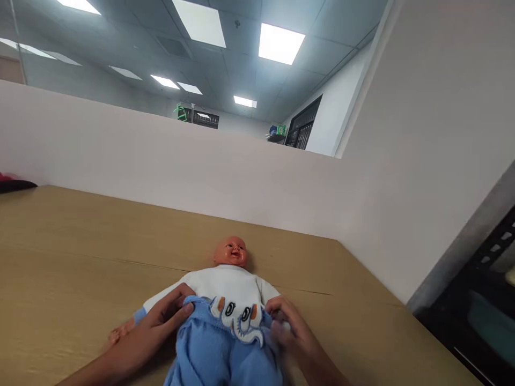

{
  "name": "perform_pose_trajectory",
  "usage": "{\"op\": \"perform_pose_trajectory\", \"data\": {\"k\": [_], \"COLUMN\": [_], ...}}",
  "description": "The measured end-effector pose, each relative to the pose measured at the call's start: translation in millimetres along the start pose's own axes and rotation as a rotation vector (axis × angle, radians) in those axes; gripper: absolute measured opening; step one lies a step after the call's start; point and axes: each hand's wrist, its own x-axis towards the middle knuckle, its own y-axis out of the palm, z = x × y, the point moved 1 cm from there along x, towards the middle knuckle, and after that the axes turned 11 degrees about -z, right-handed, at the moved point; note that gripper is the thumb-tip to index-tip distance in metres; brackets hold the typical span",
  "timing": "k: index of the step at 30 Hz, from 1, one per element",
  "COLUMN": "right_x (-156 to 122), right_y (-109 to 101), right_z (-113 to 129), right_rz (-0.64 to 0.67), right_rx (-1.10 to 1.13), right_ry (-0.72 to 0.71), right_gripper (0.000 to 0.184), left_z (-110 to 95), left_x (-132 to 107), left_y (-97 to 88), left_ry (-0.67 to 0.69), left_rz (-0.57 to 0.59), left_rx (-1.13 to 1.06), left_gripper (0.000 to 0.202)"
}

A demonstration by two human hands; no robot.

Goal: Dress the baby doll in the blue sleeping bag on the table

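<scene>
A baby doll (230,252) lies face up, its head pointing away from me. It wears a white long-sleeved top (229,281) with a blue cuff and blue pants (213,343); an elephant face patch (240,317) decorates the waist. My left hand (171,313) pinches the waistband at its left end, thumb on top. At the other end of the waistband, my right hand (285,321) is closed on the cloth, its lower fingers slightly blurred. The doll's hand (120,331) shows beside my left wrist; its other hand is hidden behind my right hand.
The doll rests on a brown tabletop (100,241) with thin seams. A low white wall (181,166) runs along the back and joins a taller wall (422,134) at right. A black object (16,186) lies at the far left edge; a dark rack (475,305) stands at right.
</scene>
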Motion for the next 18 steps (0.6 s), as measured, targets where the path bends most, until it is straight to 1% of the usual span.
{"op": "perform_pose_trajectory", "data": {"k": [1, 2, 3, 4, 5, 7, 8, 10, 11, 13, 15, 16, 18], "right_x": [3, 7, 12, 20, 28, 46, 53, 66, 70, 81, 97, 107, 131], "right_y": [3, 7, 11, 14, 16, 18, 18, 19, 21, 30, 47, 59, 90], "right_z": [10, 18, 24, 26, 26, 17, 12, 6, 6, 16, 36, 47, 67], "right_rz": [0.120, 0.226, 0.279, 0.295, 0.271, 0.181, 0.155, 0.155, 0.160, 0.148, 0.127, 0.134, 0.233], "right_rx": [-0.029, -0.043, -0.029, 0.008, 0.052, 0.104, 0.081, -0.067, -0.149, -0.256, -0.268, -0.257, -0.298], "right_ry": [0.082, 0.126, 0.158, 0.174, 0.171, 0.148, 0.133, 0.094, 0.074, 0.008, -0.114, -0.206, -0.387], "right_gripper": [0.047, 0.046, 0.045, 0.043, 0.040, 0.037, 0.036, 0.034, 0.035, 0.036, 0.033, 0.031, 0.022], "left_z": [1, 2, 3, 4, 5, 5, 4, -1, -4, -9, -8, -6, 2], "left_x": [2, 5, 7, 10, 13, 16, 16, 14, 13, 9, 7, 6, 5], "left_y": [4.6, 9.3, 13.6, 17.0, 19.2, 19.6, 18.2, 13.5, 11.0, 7.4, 6.2, 6.4, 7.8], "left_ry": [-0.014, -0.028, -0.042, -0.058, -0.078, -0.103, -0.104, -0.073, -0.046, 0.003, 0.023, 0.029, 0.049], "left_rz": [-0.004, -0.009, -0.022, -0.038, -0.056, -0.086, -0.090, -0.093, -0.104, -0.154, -0.216, -0.248, -0.308], "left_rx": [-0.030, -0.058, -0.085, -0.108, -0.127, -0.141, -0.121, -0.042, 0.000, 0.062, 0.101, 0.117, 0.125], "left_gripper": [0.045, 0.043, 0.043, 0.044, 0.047, 0.054, 0.055, 0.054, 0.053, 0.052, 0.052, 0.051, 0.046]}}
